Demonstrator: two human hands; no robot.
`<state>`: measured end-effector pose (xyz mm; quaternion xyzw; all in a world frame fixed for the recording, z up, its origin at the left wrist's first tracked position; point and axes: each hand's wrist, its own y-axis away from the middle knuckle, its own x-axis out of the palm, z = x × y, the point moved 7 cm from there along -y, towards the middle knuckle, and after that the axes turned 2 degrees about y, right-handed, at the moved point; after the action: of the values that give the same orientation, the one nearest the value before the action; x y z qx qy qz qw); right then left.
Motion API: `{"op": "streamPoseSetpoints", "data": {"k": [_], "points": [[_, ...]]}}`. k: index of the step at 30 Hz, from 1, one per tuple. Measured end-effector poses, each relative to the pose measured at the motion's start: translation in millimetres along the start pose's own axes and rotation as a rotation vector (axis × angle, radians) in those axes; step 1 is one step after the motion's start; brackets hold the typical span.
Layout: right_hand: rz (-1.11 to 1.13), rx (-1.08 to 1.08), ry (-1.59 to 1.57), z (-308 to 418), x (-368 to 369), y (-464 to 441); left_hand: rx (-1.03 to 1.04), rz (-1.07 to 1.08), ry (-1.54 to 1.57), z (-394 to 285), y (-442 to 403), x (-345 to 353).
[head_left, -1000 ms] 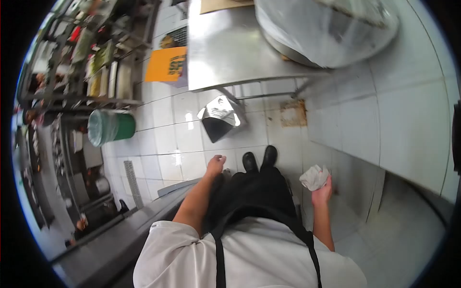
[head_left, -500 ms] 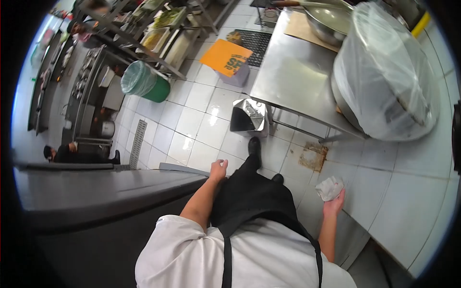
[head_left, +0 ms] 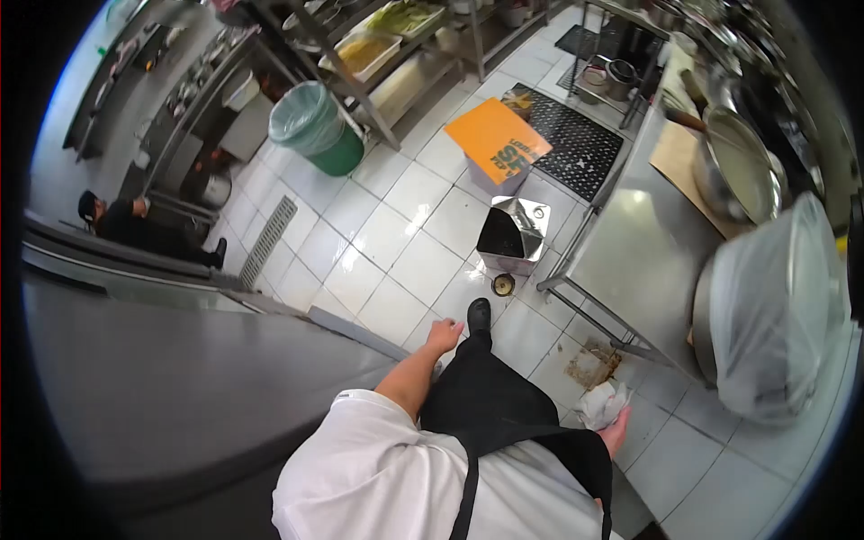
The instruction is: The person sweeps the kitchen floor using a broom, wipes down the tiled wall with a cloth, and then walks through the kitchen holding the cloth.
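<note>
My left hand [head_left: 443,336] hangs in front of the dark apron, its fingers loosely bent and a little apart, with nothing visible in it. In my right hand [head_left: 616,432], low at the right, is a crumpled white cloth [head_left: 603,405], possibly paper. The cloth hides part of the fingers. Under it shows the tiled floor with a brown stained patch [head_left: 589,363]. One black shoe [head_left: 479,315] is visible ahead, near a small round container [head_left: 503,285] on the floor.
An open metal tin [head_left: 515,236] and a box with an orange sheet [head_left: 498,139] stand ahead. Steel table [head_left: 639,261], bowl [head_left: 740,171] and plastic-covered vessel [head_left: 774,315] are right. Left are a green bin [head_left: 328,135], grey metal surface [head_left: 180,378] and a person in black [head_left: 135,225].
The view has moved forward and turned, so the tin, box and steel table appear further right. More of the table and floor mat shows. The white cloth is still in my right hand.
</note>
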<state>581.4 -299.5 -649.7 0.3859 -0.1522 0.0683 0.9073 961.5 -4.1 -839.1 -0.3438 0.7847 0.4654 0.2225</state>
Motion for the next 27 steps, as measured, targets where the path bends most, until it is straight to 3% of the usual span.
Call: {"op": "streamPoseSetpoints", "data": {"k": [7, 12, 15, 22, 27], "points": [[0.429, -0.116, 0.563, -17.6, 205.8, -17.4, 0.068, -0.033, 0.276, -44.7, -65.6, -69.7], [0.663, -0.069, 0.422, -14.0, 318.3, -6.4, -0.159, -0.062, 0.272, 30.9, -78.8, -94.2], [0.725, -0.083, 0.501, -20.0, 357.3, -18.4, -0.259, -0.112, 0.242, 65.8, -66.3, -123.4], [0.811, 0.119, 0.544, -71.0, 445.8, -50.2, -0.415, -0.330, 0.467, 123.7, -34.0, -152.7], [0.778, 0.113, 0.622, -106.4, 479.9, -68.0, -0.546, -0.423, 0.370, 134.1, -25.6, -172.0]]}}
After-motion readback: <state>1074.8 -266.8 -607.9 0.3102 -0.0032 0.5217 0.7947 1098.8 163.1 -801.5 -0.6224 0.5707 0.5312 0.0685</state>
